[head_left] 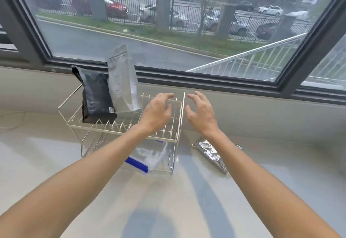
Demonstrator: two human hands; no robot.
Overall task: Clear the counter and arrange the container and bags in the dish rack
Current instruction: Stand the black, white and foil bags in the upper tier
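Your two bare forearms enter from the lower edge and reach forward across the pale counter [187,200], whose glossy surface carries soft grey shadows of the arms. On the counter to the right, partly hidden under your right forearm, lies a crinkled foil bag [209,152], flat on its side and just beside the dish rack [176,138]. The rack is a two-tier wire frame standing near the wall. In its lower tier rests a clear plastic container [151,155] with a blue lid clip facing you; its left part is covered by your left forearm.

Your left hand [156,113] hovers over the right end of the upper tier, fingers spread and curled, grasping nothing. Your right hand [201,113] hovers just past the rack's right edge, likewise released, fingers bent, palm facing the left hand. The two hands are near each other with the rack's right rail between them.

At the left end of the upper tier a black bag [96,95] stands upright among the tines. A silver bag [122,82] stands touching its right side, tilted slightly and rising above it.

Beyond the rack runs the sill and a dark-framed window [206,79], through which a road, a railing and parked cars show.
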